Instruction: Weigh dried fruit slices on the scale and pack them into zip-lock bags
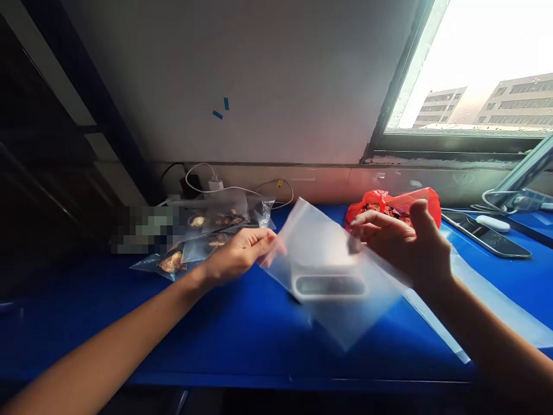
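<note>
A frosted clear plastic bag (pixel 328 242) hangs tilted in front of me, slightly blurred. My left hand (pixel 242 253) pinches its left edge between thumb and fingers. At the bag's right side is my right hand (pixel 401 242), thumb raised and fingers stretched toward the bag; whether the fingertips touch it I cannot tell. Through the bag shows a pale device with a long rounded display (pixel 330 286), which looks like a small scale; most of it is hidden. Behind my right hand sits a red plastic bag (pixel 423 202) with dark, dried-looking pieces inside.
Clear bags holding brownish pieces (pixel 173 261) lie at the left back, beside a white charger (pixel 215 183) and cables. More flat plastic bags (pixel 492 294) lie at the right on the blue table (pixel 207 346). A phone (pixel 488 233) and white case (pixel 493 223) are farther right.
</note>
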A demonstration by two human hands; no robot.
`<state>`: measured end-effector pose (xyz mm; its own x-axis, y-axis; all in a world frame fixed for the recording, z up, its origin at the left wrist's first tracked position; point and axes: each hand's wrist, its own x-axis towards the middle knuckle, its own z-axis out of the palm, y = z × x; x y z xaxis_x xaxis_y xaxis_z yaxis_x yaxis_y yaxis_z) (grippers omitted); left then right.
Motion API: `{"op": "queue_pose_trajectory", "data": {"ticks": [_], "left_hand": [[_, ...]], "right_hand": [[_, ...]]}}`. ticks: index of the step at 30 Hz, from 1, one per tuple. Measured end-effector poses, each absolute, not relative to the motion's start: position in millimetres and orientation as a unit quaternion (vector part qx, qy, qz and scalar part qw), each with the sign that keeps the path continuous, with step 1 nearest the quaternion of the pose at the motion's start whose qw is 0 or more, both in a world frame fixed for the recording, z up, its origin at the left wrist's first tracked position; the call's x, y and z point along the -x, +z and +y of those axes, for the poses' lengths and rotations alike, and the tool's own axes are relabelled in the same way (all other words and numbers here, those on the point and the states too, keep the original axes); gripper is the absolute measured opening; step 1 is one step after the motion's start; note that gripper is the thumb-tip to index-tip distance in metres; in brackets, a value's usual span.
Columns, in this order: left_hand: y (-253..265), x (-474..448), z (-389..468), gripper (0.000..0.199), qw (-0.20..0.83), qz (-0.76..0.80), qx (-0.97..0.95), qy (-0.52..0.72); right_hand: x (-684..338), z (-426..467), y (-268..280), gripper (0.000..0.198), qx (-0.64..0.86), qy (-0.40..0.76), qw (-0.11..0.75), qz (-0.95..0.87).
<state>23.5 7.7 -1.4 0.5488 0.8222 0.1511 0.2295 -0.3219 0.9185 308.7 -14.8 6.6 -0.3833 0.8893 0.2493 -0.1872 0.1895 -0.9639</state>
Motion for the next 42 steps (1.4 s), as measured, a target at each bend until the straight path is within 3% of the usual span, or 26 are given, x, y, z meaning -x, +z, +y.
{"op": "queue_pose_trajectory", "data": {"ticks": [3, 7, 15, 23, 29, 42], "left_hand": [[1, -27, 1, 0.046, 0.517, 0.341, -0.749, 0.237], [3, -38, -12, 0.036, 0.548, 0.354, -0.729, 0.209], [8, -42, -16, 0.036, 0.537, 0.378, -0.721, 0.222], [7, -37, -15, 0.025, 0.434, 0.381, -0.798, 0.174], [7, -45, -25, 0.017, 0.438, 0.346, -0.814, 0.159], [6, -40, -19, 0.022, 0.384, 0.372, -0.831, 0.149]], "right_hand": [[-312, -19, 9, 0.060, 0.317, 0.541, 0.398, -0.670], [-300, -31, 7, 0.038, 0.392, 0.451, 0.284, -0.749], [-298, -37, 6, 0.041, 0.384, 0.403, 0.174, -0.812], [-296, -41, 10, 0.042, 0.356, 0.357, 0.170, -0.846], [-286, -47, 8, 0.034, 0.315, 0.298, 0.177, -0.884], [-288, -43, 1, 0.017, 0.323, 0.254, 0.161, -0.897]]}}
